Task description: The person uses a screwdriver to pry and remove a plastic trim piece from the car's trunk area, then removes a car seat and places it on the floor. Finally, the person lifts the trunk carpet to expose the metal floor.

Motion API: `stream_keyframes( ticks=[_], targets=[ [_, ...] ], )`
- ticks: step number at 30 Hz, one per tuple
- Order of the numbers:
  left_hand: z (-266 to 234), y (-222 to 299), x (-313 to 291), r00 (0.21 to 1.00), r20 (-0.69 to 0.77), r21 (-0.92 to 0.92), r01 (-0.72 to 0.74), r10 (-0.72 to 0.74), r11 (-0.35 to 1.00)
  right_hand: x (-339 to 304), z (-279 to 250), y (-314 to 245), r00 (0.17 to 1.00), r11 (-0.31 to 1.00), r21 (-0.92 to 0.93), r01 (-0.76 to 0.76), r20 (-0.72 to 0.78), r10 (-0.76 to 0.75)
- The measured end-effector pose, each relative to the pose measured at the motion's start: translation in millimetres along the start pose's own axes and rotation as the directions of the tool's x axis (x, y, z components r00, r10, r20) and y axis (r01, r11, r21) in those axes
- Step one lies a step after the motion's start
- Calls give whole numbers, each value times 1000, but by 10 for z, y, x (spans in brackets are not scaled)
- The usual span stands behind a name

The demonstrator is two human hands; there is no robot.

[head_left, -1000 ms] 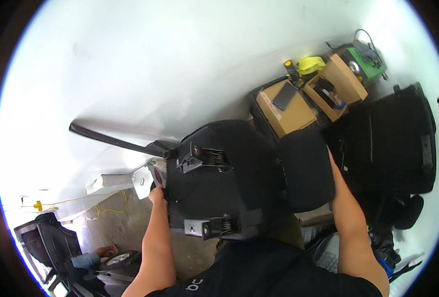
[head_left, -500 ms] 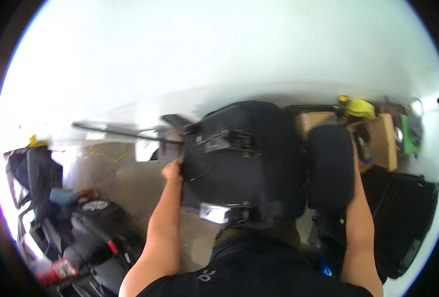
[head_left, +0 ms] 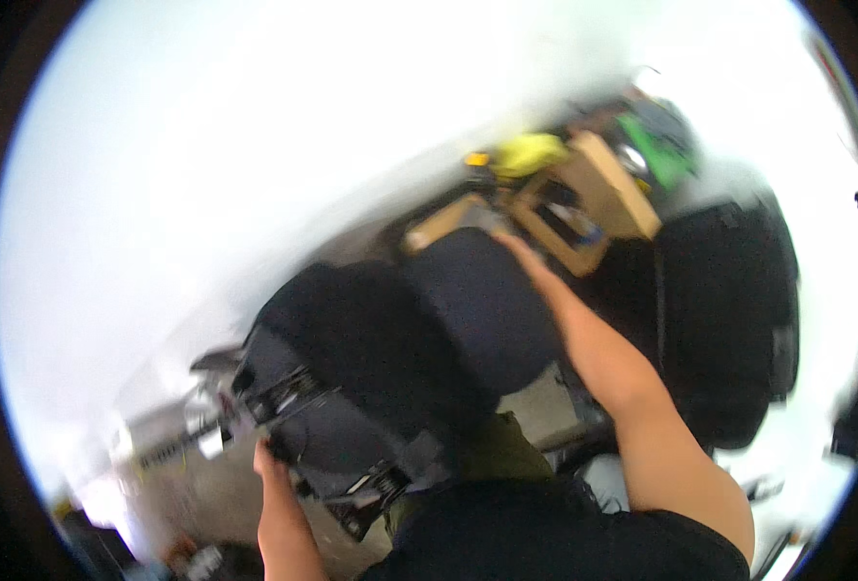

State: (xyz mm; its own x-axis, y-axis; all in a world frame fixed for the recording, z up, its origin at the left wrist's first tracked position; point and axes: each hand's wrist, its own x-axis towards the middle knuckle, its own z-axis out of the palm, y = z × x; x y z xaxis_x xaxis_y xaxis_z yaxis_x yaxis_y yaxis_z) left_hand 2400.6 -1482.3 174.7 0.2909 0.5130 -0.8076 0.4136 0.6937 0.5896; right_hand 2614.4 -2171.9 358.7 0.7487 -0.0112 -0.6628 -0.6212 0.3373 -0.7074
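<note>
A black padded seat with brackets on its underside (head_left: 342, 426) is held tilted in front of my body. At its upper right end sits a rounded black headrest (head_left: 487, 300). My left hand (head_left: 267, 457) grips the seat's lower left edge near the brackets, its fingers mostly hidden behind it. Around the far right side of the headrest lies my right hand (head_left: 518, 254), with the fingers out of sight behind the padding. Motion blurs the seat's details.
An opened cardboard box (head_left: 615, 194) stands beyond the headrest, near a yellow cloth-like item (head_left: 529, 155) and a green item (head_left: 663, 150). A large black padded panel (head_left: 729, 300) is on the right. A pale wall (head_left: 255, 126) rises ahead.
My view has swung to the right. The seat, still held in both hands, now appears tilted, with its headrest end higher and its bracket end toward the lower left.
</note>
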Motion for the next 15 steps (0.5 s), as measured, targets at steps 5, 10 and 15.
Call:
stream_keyframes(
  ticks=[5,10,15],
  targets=[
    [55,213,-21,982,188,238,-41,-5,970,-371,-131,216,998,992,112,-55,19,53],
    [268,372,-204,933,350,387,-61,-86,920,-997,-553,697,980,982,-47,183,-73,-186],
    [629,230,-54,948,277,417,-263,154,870,-1912,-1296,1445,801,940,-263,218,-502,-326]
  ],
)
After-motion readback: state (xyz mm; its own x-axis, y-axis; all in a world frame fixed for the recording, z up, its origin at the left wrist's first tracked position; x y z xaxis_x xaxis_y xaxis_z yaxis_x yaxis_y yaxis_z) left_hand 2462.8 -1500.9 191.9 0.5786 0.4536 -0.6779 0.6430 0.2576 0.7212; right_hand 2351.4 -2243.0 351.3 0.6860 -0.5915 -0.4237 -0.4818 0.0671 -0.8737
